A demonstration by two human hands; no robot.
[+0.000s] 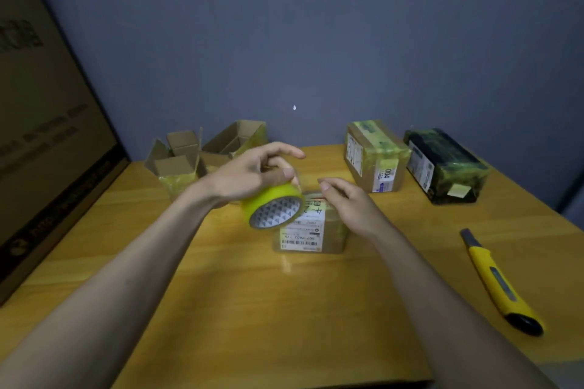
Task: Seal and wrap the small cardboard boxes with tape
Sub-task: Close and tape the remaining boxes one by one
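My left hand grips a yellow-green tape roll and holds it in the air above the middle of the table. Just below and to the right sits a small cardboard box with a white shipping label on top. My right hand hovers over the box's right side with its fingers curled near the roll; a clear strip of tape seems to run between roll and fingers, though I cannot tell for sure.
Two open cardboard boxes stand at the back left. A taped brown box and a dark taped box stand at the back right. A yellow utility knife lies at the right on the wooden table. A large carton leans at the left.
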